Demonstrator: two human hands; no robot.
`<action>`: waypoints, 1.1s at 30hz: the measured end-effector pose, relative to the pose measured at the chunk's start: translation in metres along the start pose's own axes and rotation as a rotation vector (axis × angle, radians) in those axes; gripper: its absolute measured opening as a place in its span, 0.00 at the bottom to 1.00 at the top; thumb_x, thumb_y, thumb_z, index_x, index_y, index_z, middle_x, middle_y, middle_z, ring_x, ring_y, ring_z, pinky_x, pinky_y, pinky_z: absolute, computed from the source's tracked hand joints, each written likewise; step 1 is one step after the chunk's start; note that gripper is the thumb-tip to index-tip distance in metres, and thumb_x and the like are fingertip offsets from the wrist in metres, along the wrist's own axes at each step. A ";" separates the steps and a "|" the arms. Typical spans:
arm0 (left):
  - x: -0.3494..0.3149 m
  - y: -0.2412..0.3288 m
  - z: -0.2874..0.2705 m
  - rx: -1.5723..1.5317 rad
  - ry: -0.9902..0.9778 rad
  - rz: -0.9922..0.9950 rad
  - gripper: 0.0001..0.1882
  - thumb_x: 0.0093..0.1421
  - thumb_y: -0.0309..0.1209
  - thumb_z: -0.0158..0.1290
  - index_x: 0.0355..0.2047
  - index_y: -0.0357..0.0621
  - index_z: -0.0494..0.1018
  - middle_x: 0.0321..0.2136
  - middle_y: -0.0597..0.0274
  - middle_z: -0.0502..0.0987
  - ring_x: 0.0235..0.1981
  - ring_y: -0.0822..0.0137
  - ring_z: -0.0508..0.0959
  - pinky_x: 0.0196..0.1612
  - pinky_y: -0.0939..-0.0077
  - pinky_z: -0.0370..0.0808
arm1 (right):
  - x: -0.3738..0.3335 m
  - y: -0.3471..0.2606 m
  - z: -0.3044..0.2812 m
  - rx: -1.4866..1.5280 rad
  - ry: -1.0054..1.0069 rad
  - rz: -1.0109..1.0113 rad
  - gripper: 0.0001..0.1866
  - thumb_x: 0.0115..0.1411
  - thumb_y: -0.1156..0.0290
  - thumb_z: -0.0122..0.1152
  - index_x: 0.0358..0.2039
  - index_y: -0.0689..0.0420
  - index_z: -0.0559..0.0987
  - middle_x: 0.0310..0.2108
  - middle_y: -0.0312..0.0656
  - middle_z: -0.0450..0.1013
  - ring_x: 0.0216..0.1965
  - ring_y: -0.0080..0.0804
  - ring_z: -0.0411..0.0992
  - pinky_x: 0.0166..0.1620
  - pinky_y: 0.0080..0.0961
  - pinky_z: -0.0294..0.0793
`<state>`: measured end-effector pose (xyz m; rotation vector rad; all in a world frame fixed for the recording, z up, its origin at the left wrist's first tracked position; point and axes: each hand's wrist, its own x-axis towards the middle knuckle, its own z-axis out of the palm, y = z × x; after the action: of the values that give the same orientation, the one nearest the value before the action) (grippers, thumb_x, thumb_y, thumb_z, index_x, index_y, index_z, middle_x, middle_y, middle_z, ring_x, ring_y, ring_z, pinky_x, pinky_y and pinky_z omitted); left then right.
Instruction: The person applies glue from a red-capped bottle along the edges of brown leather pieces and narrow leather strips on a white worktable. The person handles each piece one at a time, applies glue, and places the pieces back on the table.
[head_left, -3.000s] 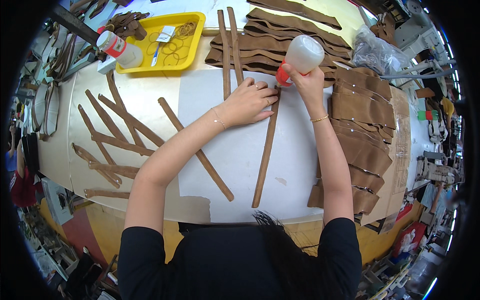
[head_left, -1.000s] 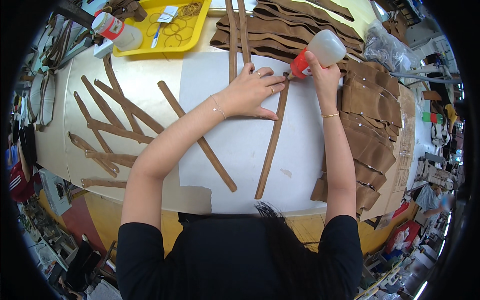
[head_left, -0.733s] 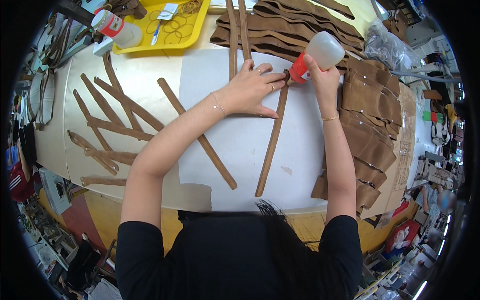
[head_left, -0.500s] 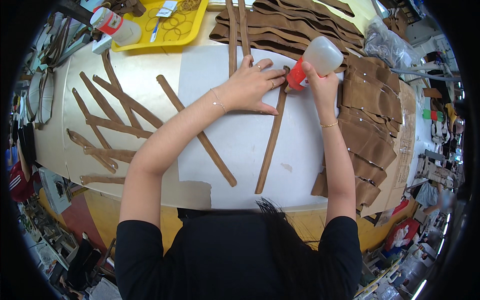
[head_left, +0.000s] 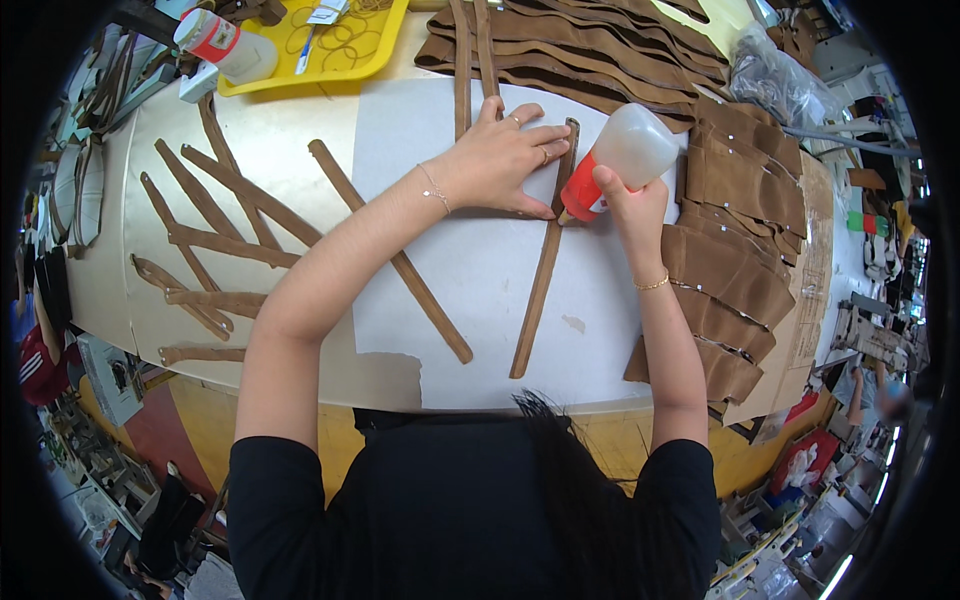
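Note:
My right hand (head_left: pixel 640 212) is wrapped around a translucent squeeze bottle (head_left: pixel 638 143) with a red band. The bottle is tilted, its nozzle pointing down at a narrow brown leather-like strap (head_left: pixel 538 290); I cannot tell whether the tip touches it. Fingers spread, my left hand (head_left: pixel 500 160) rests flat beside that strap, with fingertips and thumb on or at its left edge. Under my left forearm passes another brown strap (head_left: pixel 428 298). Two more straps (head_left: pixel 462 75) run from the far edge to my left fingers. White paper (head_left: pixel 450 260) lies beneath.
Several loose brown straps (head_left: pixel 235 245) lie to the left. Wavy brown strips (head_left: pixel 560 50) are piled at the far side, and overlapping brown pieces (head_left: pixel 740 190) at the right. A yellow tray (head_left: pixel 385 45) holds rubber bands; beside it stands a jar-like container (head_left: pixel 245 55). A plastic bag (head_left: pixel 775 75) sits far right.
My right hand and the bottle have moved toward me, so the nozzle is lower along the strap. My left hand stays in nearly the same spot.

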<state>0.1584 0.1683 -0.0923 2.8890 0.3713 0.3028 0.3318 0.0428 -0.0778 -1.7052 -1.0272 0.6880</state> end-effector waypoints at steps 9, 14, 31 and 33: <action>-0.005 0.003 0.005 0.002 0.099 -0.002 0.38 0.47 0.55 0.57 0.54 0.46 0.67 0.59 0.64 0.63 0.58 0.58 0.61 0.55 0.50 0.55 | -0.035 0.013 -0.006 0.611 0.082 0.263 0.27 0.56 0.49 0.60 0.40 0.64 0.74 0.32 0.39 0.74 0.32 0.21 0.72 0.35 0.21 0.74; -0.043 0.026 -0.004 -0.061 0.099 0.129 0.24 0.54 0.44 0.55 0.48 0.47 0.71 0.55 0.62 0.66 0.57 0.61 0.62 0.53 0.54 0.58 | -0.046 0.016 -0.035 0.672 0.089 0.155 0.33 0.54 0.41 0.57 0.46 0.59 0.68 0.36 0.37 0.71 0.38 0.26 0.72 0.41 0.27 0.74; -0.085 0.074 0.001 -0.107 0.033 0.143 0.29 0.47 0.55 0.58 0.44 0.51 0.73 0.54 0.64 0.67 0.56 0.62 0.63 0.52 0.49 0.58 | -0.048 -0.006 0.002 0.141 0.109 -0.047 0.25 0.47 0.52 0.71 0.33 0.64 0.78 0.26 0.37 0.75 0.26 0.21 0.72 0.28 0.18 0.72; -0.086 0.077 0.002 -0.107 0.027 0.126 0.31 0.45 0.57 0.58 0.44 0.51 0.73 0.54 0.64 0.67 0.56 0.62 0.63 0.52 0.48 0.57 | -0.048 -0.006 0.003 0.119 0.107 -0.061 0.25 0.47 0.52 0.71 0.32 0.63 0.78 0.25 0.37 0.76 0.25 0.21 0.72 0.28 0.18 0.72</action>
<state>0.0948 0.0722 -0.0908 2.8099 0.1719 0.3711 0.3045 0.0028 -0.0738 -1.5840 -0.9409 0.6004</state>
